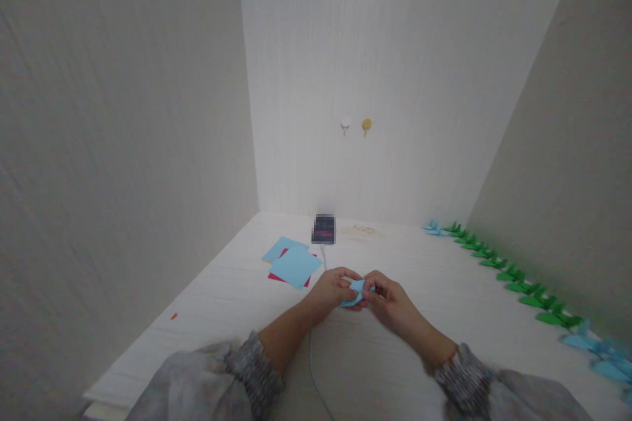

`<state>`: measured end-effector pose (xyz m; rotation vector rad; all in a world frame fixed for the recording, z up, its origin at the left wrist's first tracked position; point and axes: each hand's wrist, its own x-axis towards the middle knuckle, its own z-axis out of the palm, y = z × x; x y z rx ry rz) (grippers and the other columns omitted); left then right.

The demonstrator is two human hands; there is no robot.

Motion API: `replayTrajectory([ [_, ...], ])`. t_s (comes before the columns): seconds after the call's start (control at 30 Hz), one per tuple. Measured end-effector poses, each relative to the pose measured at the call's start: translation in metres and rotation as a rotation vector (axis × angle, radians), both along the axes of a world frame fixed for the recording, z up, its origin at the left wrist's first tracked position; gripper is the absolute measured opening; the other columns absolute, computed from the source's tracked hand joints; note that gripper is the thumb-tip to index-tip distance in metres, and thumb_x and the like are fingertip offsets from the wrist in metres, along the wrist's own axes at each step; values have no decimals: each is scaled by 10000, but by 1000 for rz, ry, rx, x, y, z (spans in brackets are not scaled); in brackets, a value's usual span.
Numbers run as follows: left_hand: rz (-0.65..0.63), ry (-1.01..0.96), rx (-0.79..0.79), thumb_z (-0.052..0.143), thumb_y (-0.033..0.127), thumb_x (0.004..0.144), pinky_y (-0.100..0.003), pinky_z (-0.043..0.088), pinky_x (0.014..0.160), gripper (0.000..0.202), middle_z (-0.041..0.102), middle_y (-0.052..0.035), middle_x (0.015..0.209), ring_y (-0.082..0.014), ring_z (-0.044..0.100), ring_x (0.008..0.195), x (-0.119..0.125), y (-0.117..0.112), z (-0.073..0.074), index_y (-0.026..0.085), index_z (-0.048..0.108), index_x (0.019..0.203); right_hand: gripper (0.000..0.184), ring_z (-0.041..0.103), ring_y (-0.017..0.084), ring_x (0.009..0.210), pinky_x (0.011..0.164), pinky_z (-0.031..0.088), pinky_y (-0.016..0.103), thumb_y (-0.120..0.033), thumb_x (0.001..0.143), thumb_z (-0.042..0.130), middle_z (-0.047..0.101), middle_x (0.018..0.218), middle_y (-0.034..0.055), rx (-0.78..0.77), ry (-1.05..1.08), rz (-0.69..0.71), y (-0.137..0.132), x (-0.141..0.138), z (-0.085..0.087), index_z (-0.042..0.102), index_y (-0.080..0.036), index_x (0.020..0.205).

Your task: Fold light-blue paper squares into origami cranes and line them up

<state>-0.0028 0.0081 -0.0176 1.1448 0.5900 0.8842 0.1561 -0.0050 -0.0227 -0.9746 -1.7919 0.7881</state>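
Between my two hands, above the middle of the white table, is a small piece of folded light blue paper (pixel 356 287). My left hand (pixel 334 292) grips it from the left, its thumb lying over the paper. From the other side, my right hand (pixel 383 296) pinches the paper's right edge with thumb and fingertips. The fingers hide part of the paper, so I cannot make out its full shape. To the left of my hands lie loose light blue square sheets (pixel 295 267), with red paper (pixel 277 278) showing beneath them.
A phone-like dark device (pixel 324 229) stands near the back wall, with a white cable (pixel 313 368) running toward me. Green folded paper figures (pixel 513 274) and light blue ones (pixel 609 358) line the right side. An orange scrap (pixel 174 316) lies at left. Two hooks (pixel 366 124) hang on the wall.
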Motion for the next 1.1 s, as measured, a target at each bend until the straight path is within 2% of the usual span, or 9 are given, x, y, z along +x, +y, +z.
replayTrajectory([
  [0.17, -29, -16, 34, 647, 145, 526, -338, 455, 609, 433, 617, -23, 621, -172, 597, 573, -1, 2, -2, 129, 456, 914, 126, 493, 135, 662, 608, 392, 252, -271, 678, 545, 513, 701, 15, -13, 47, 27, -6, -4, 11, 513, -169, 612],
  [0.4, -55, -55, 33, 645, 106, 517, -323, 451, 636, 481, 615, -17, 632, -165, 600, 595, -2, -3, 4, 134, 435, 949, 159, 529, 129, 535, 530, 401, 249, -305, 645, 565, 553, 559, -7, -252, 169, 66, -6, -3, 13, 496, -163, 631],
  [0.6, -59, -58, 26, 647, 90, 507, -338, 443, 676, 503, 617, -20, 643, -163, 601, 613, -3, -6, 8, 131, 432, 959, 175, 555, 153, 557, 551, 409, 268, -331, 627, 578, 592, 570, 10, -237, 114, -14, -7, -2, 14, 516, -167, 621],
  [0.77, -33, -55, 11, 670, 137, 506, -362, 438, 701, 495, 620, -23, 656, -164, 600, 631, -2, -5, 7, 139, 437, 943, 156, 535, 140, 553, 541, 399, 252, -306, 631, 577, 576, 563, 0, -206, 100, -43, -5, -2, 12, 508, -168, 609],
  [1.1, 13, -2, 26, 702, 137, 460, -335, 446, 671, 542, 628, -38, 681, -171, 601, 642, -1, -2, 1, 151, 425, 926, 136, 451, 92, 437, 453, 330, 214, -259, 572, 615, 512, 466, -44, -301, 251, -62, -11, -10, 22, 519, -163, 588],
])
